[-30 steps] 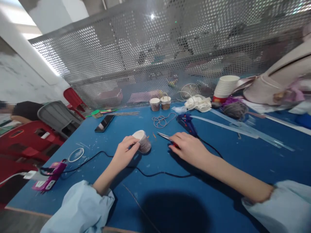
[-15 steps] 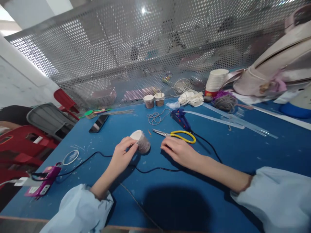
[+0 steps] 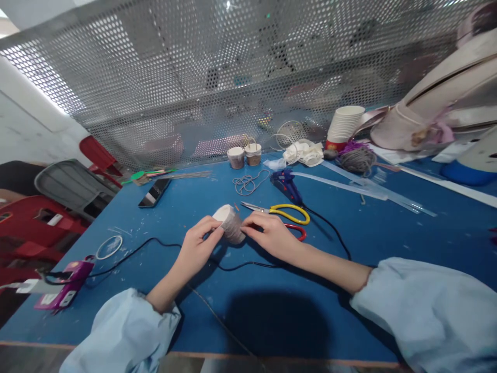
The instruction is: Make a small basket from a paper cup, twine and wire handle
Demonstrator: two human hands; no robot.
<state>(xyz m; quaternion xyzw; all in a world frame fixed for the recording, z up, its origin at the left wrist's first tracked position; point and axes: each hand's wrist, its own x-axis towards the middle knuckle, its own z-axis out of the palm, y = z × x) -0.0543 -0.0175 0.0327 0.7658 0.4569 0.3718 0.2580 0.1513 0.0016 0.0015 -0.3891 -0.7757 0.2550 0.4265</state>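
Note:
My left hand (image 3: 202,241) grips the rim of a small paper cup (image 3: 233,228), its side wrapped in grey yarn. The cup is tilted, with its white mouth toward the upper left. Against the cup's lower right side rest the pinched fingertips of my right hand (image 3: 267,232); whatever is between them is too small to make out. Just beyond this hand lie scissors (image 3: 289,213) with one yellow and one red handle, partly covered by it. A thin grey strand (image 3: 217,316) runs from below my left wrist to the table's front edge.
A blue glue gun (image 3: 286,185) with a black cord lies behind the scissors, near clear glue sticks (image 3: 349,186). Farther back are two small cups (image 3: 244,156), stacked paper cups (image 3: 345,127) and grey yarn (image 3: 357,159). At left are a phone (image 3: 154,193) and a purple power strip (image 3: 70,285).
My right hand has moved left from beside the scissors to the cup, uncovering the red handle. My left hand still holds the cup. The view has shifted slightly.

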